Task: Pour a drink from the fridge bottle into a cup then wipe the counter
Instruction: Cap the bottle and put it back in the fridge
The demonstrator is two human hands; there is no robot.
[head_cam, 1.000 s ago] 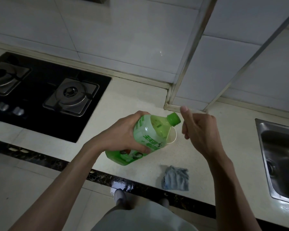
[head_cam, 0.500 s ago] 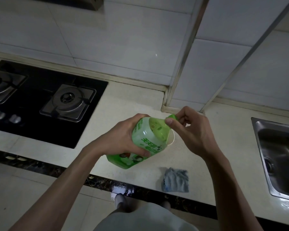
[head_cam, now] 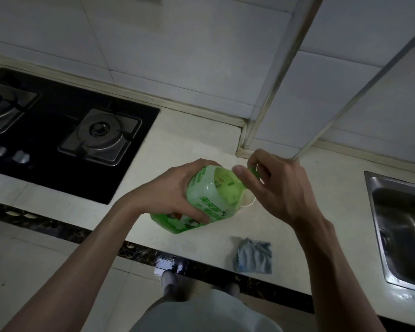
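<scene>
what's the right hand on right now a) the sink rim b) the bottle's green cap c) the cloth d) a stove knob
B: the right hand pinches the green cap between thumb and fingers, at the neck of the bottle, which the left hand holds tilted.

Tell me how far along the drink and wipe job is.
Done: the bottle is out and a cup stands on the counter. In hand: the left hand grips the tilted bottle while the right hand pinches its green cap. Left: pouring, then wiping; the cloth lies untouched near the counter's front edge.
</scene>
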